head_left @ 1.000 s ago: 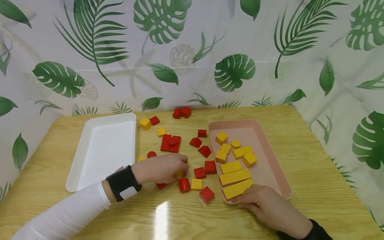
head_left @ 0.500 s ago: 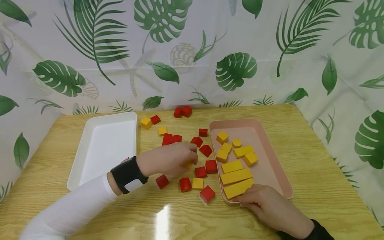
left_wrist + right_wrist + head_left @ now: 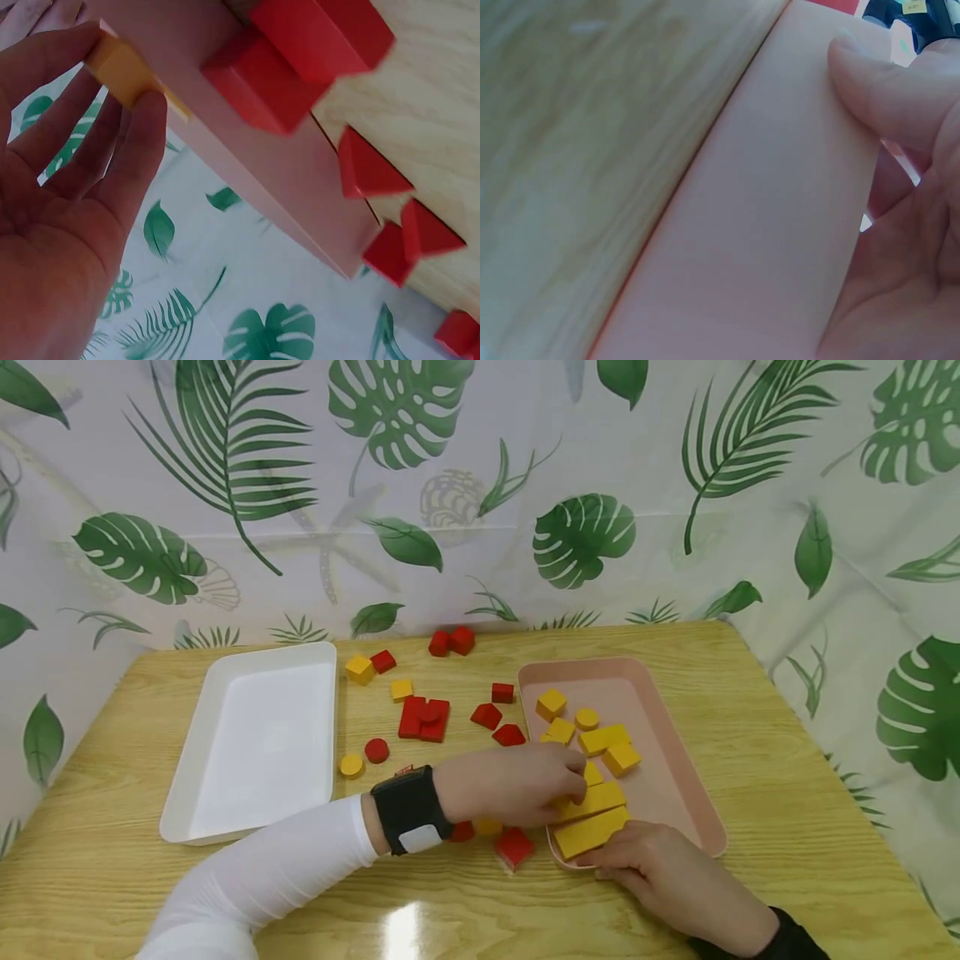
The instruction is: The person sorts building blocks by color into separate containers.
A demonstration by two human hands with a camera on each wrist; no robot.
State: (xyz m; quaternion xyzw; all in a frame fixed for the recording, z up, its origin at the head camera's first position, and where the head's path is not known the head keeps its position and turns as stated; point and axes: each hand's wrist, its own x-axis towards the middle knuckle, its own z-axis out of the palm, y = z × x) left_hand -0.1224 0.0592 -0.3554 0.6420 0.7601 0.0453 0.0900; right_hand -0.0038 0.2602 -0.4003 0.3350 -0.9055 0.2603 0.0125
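From my end: left hand [image 3: 517, 783] is over the near left part of the pink tray [image 3: 663, 735], a yellow block [image 3: 124, 69] pinched between thumb and fingertips, the palm off it. Whether its underside touches the bars [image 3: 592, 832] lying there, I can't tell; the head view hides most of it behind the fingers. Right hand [image 3: 656, 868] pinches the tray's near wall, thumb flat on the outer face, other fingers on the far side. Handling, as I judge it: block looks like painted wood, rigid, light, hard to damage, the smooth coat a touch slick. I'd take it by two opposite flat faces, pads square on, light squeeze; a grip on an edge could make it twist. Tray reads as thin plastic, fairly stiff, light enough to skid on the surface [image 3: 795, 793] if knocked, so the wall hold seems worth having; near the corner should flex least. Yellow disc [image 3: 351, 766] by the white tray [image 3: 262, 735] offers only a low rim: I'd pinch across its diameter.
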